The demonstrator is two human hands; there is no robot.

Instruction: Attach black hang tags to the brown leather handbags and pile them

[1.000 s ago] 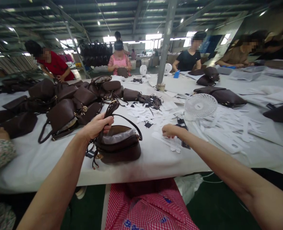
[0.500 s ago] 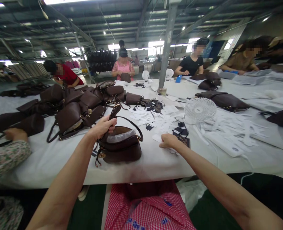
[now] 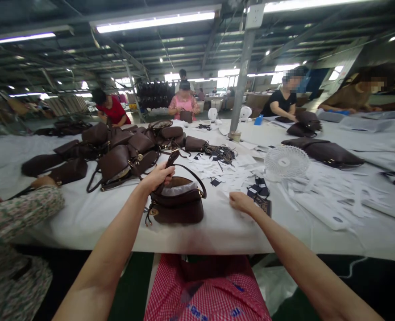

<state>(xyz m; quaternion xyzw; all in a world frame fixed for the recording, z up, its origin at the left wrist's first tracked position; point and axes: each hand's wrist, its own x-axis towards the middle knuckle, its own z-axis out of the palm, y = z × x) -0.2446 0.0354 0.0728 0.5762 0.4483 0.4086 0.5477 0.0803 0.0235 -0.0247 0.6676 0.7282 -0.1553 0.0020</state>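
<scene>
A dark brown handbag (image 3: 180, 209) stands on the white-covered table in front of me. Its top is open, and crumpled white lining or wrap (image 3: 180, 189) shows inside. My left hand (image 3: 159, 176) is closed around its brown strap (image 3: 172, 158), above the bag's left end. A round gold charm (image 3: 153, 212) hangs at that end. To the right of the bag, my right hand (image 3: 240, 202) is closed low over the table, fingers curled under; whatever they hold is hidden. Just beyond its wrist lie black tags (image 3: 259, 187) and a dark printed card (image 3: 264, 205).
Many brown bags (image 3: 115, 162) are heaped at the left. A white fan (image 3: 286, 162) stands right, among scattered white paper strips (image 3: 334, 189). Black tags with cords (image 3: 220, 154) lie mid-table. A co-worker's flowered sleeve (image 3: 39, 205) reaches in from the left. A post (image 3: 242, 84) rises beyond.
My view has tilted up and turned slightly left. Both hands keep nearly the same places, the left still on the strap. White paper at my right fingertips no longer shows clearly.
</scene>
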